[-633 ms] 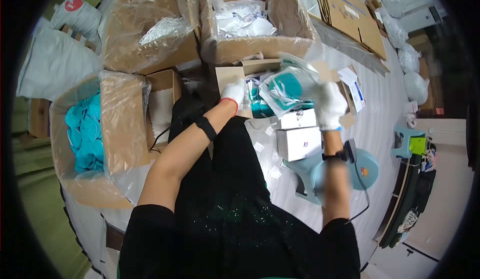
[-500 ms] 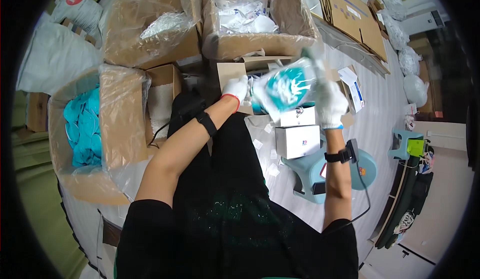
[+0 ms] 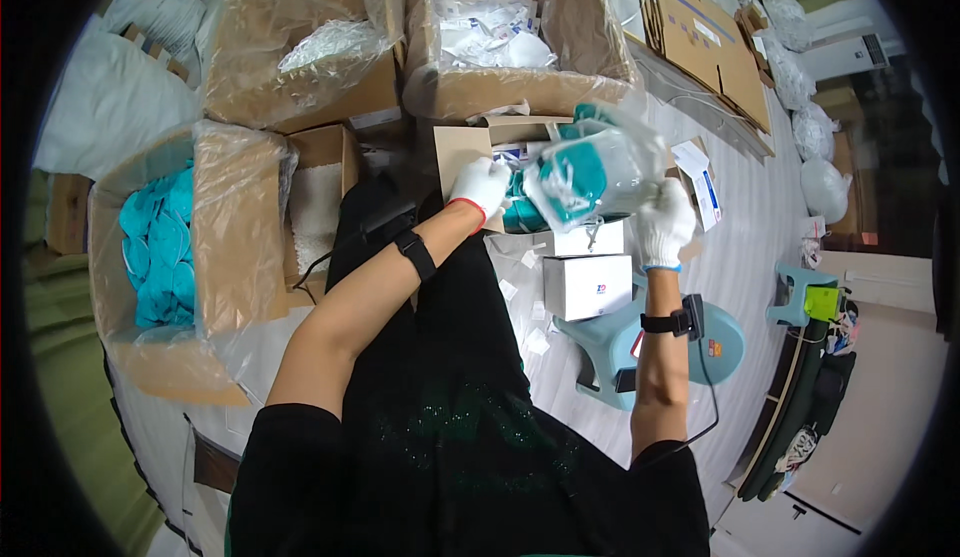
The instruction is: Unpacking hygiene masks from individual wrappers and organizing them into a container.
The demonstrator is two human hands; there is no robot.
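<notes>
Floor: we see a pale floor [image 3: 740,257], cardboard boxes [image 3: 520,77] around.
Hands: left hand [image 3: 480,185], right hand [image 3: 665,225], gloved fingers closed on clear bag of teal masks [image 3: 585,172].
Nearby: white carton [image 3: 588,285], teal stool [image 3: 640,352].

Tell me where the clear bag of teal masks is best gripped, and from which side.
By judgement, grip the clear bag of teal masks at its two opposite ends, one from each side. It is soft, bulging and held in the air, so the thin plastic edges pinch easily. The left hand and right hand already hold it that way.
</notes>
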